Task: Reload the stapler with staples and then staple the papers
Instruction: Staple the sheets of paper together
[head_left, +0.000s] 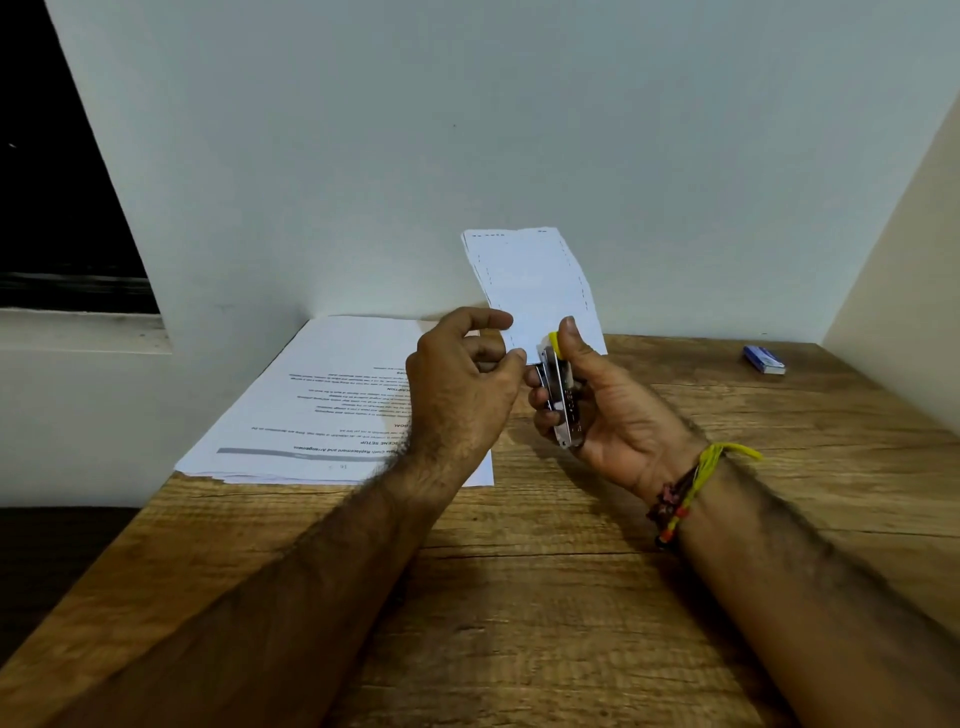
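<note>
Stapling in progress; reload judged complete.
Stapler (560, 400) is clasped in right hand (597, 410); slip (535, 286) with stapled edges is pinched by left hand (457, 384); paper stack (332, 405) unstapled.

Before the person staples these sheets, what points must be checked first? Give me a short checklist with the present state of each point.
1. Stapler gripped firmly in right hand: ok.
2. Left hand pinches the folded sheets at the stapler: ok.
3. Sheets fully between the stapler's jaws: cannot tell, the fingers hide it.
4. Staples loaded: cannot tell.
5. Paper stack lies flat on the table, out of the way: ok.
6. Blue staple box within reach on the table: ok.
</note>
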